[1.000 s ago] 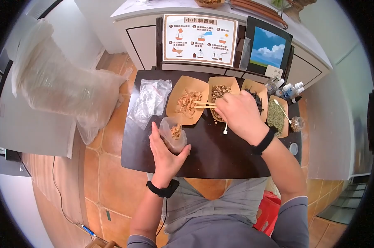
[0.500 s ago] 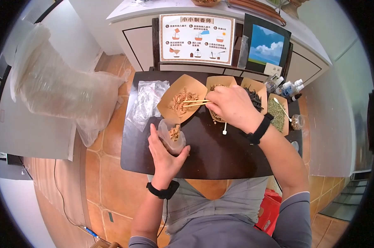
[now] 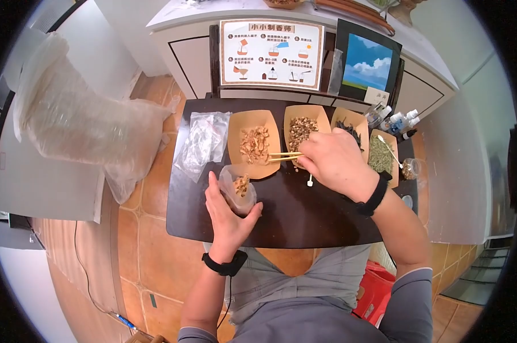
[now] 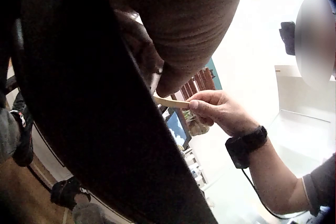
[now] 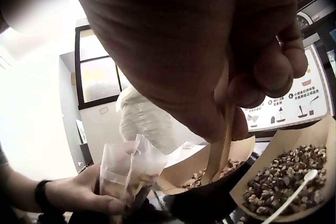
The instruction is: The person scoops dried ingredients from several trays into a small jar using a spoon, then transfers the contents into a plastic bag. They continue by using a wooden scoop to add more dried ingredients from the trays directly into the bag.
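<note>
My left hand (image 3: 231,214) holds a translucent plastic bag (image 3: 228,175) upright near the table's front left, fingers on one side and thumb on the other. Tan chips (image 3: 242,186) show inside its mouth. My right hand (image 3: 339,162) pinches wooden tweezers (image 3: 290,155) whose tips lie at the near right edge of a kraft paper tray (image 3: 236,128) of reddish-brown chips (image 3: 254,143). In the right wrist view the tweezers (image 5: 222,145) point down in front of that tray, between thumb and fingers. The bag is hidden in the left wrist view.
Rightward stand paper trays of brown-white bits (image 3: 302,130), dark strips (image 3: 350,130) and green herb (image 3: 380,153). A small white spoon (image 3: 310,183) juts toward me. Small bottles (image 3: 394,123) and a jar (image 3: 411,169) line the right edge; a crumpled clear bag (image 3: 204,140) lies left.
The chip tray slid left and tilted, then turned back straighter and moved slightly right. The tweezers followed left, then came back right and nearer. My left hand stays with the bag.
</note>
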`<state>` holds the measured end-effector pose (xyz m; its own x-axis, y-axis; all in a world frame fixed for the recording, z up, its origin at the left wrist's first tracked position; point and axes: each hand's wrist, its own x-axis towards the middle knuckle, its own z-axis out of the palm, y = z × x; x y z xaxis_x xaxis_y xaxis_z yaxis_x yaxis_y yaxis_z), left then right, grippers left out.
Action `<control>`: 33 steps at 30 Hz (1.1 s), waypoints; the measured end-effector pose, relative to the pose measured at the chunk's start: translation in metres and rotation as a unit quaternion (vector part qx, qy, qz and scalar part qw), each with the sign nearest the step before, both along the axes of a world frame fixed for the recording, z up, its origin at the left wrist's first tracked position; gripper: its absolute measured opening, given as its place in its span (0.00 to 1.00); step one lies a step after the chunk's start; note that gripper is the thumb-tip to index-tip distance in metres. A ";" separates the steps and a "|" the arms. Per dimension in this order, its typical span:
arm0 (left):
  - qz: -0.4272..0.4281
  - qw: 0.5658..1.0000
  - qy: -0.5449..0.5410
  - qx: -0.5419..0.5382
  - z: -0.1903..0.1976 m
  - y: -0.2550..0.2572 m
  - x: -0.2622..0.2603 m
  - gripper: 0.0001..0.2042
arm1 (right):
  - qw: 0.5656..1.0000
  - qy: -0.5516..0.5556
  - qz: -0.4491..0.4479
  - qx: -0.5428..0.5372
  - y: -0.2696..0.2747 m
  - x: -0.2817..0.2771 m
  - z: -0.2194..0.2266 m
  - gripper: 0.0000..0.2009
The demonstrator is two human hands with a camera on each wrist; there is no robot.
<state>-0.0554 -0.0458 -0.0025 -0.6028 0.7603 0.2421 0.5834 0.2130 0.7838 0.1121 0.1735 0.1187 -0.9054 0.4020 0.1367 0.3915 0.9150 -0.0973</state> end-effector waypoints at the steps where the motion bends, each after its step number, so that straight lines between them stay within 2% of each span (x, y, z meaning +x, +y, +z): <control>1: -0.001 1.000 0.001 0.000 0.001 0.000 0.000 0.64 | 1.000 -0.006 -0.006 0.003 0.000 0.001 0.002 0.08; 6: -0.005 1.000 -0.003 -0.005 0.003 -0.001 0.001 0.64 | 1.000 -0.007 -0.013 0.013 -0.002 0.004 0.005 0.09; 9: -0.004 1.000 -0.005 -0.009 0.004 0.000 0.001 0.64 | 0.998 0.037 -0.040 0.007 -0.008 0.000 -0.003 0.11; 11: -0.004 1.000 -0.009 -0.013 0.004 0.000 0.000 0.63 | 0.991 0.037 -0.123 0.026 -0.015 -0.006 -0.009 0.13; 14: -0.007 1.000 -0.002 -0.011 0.003 -0.001 0.000 0.63 | 0.986 0.035 -0.160 0.016 -0.025 -0.013 -0.019 0.15; 20: -0.011 1.000 0.004 -0.009 0.001 -0.001 -0.001 0.64 | 0.985 0.026 -0.165 0.049 -0.039 -0.023 -0.026 0.16; 33: -0.011 1.000 0.006 -0.007 0.002 0.000 -0.001 0.63 | 0.990 0.017 -0.128 0.051 -0.053 -0.025 -0.032 0.13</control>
